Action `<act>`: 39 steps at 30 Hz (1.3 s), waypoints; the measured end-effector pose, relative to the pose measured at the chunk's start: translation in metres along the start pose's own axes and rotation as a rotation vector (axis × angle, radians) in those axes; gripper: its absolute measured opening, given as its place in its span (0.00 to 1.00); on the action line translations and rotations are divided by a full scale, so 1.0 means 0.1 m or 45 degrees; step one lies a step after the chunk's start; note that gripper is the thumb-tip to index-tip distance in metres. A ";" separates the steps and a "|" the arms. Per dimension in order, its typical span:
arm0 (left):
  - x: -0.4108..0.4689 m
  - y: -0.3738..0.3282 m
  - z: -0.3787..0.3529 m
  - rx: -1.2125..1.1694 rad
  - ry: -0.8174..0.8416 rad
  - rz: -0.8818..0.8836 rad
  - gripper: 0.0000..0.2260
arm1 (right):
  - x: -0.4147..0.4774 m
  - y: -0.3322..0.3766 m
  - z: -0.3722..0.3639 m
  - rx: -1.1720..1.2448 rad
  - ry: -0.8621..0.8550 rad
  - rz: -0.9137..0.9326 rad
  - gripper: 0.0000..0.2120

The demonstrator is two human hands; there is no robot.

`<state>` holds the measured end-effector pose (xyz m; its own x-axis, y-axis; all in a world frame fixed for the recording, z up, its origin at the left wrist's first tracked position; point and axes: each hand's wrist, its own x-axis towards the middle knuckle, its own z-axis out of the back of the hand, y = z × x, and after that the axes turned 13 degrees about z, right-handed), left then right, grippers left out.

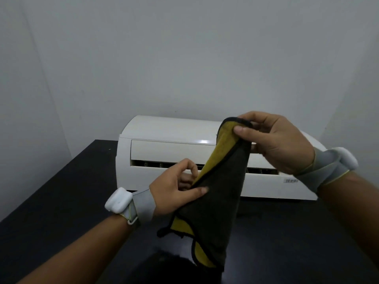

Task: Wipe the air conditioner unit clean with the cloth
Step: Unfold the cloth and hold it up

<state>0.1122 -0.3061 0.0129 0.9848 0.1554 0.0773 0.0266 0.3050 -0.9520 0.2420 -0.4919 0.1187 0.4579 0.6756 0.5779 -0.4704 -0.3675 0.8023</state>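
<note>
Black table (61, 201) carries the white air conditioner unit (164, 140), lying lengthwise against the wall. Before it, the cloth (221, 191) hangs upright, its top pinched by the right hand (274, 140), its edge by the left hand (174, 189).

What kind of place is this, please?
Probably a plain workroom or test room: bare grey walls, a black table, and the air conditioner unit resting on that table rather than mounted high.

White air conditioner unit (164, 152) sits at the far edge of the black table (61, 201), front flap ajar over a dark slot, possibly with vanes inside. Two-sided cloth (221, 191), dark grey and mustard yellow with dark trim, hangs stretched above the table's middle, its top pinched by right hand (281, 144) and its side edge by left hand (174, 191).
</note>
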 end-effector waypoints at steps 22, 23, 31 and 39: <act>-0.04 -0.53 0.02 0.420 -0.142 -0.353 0.05 | 0.05 0.15 -0.13 -1.183 0.270 0.194 0.10; -0.03 -0.55 0.01 0.412 -0.126 -0.351 0.05 | 0.05 0.14 -0.16 -1.207 0.251 0.192 0.12; -0.01 -0.65 -0.03 0.667 -0.078 -0.474 0.05 | 0.08 0.11 -0.25 -1.071 0.191 0.088 0.12; 0.08 -0.69 0.18 0.707 -0.278 -0.465 0.04 | -0.01 0.03 -0.21 -1.251 0.485 0.144 0.13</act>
<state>0.1148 -0.3089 0.0841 0.8711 0.1187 0.4766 0.2006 0.7997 -0.5658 0.2245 -0.4805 0.1173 0.1865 0.8882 0.4198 -0.9769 0.1224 0.1750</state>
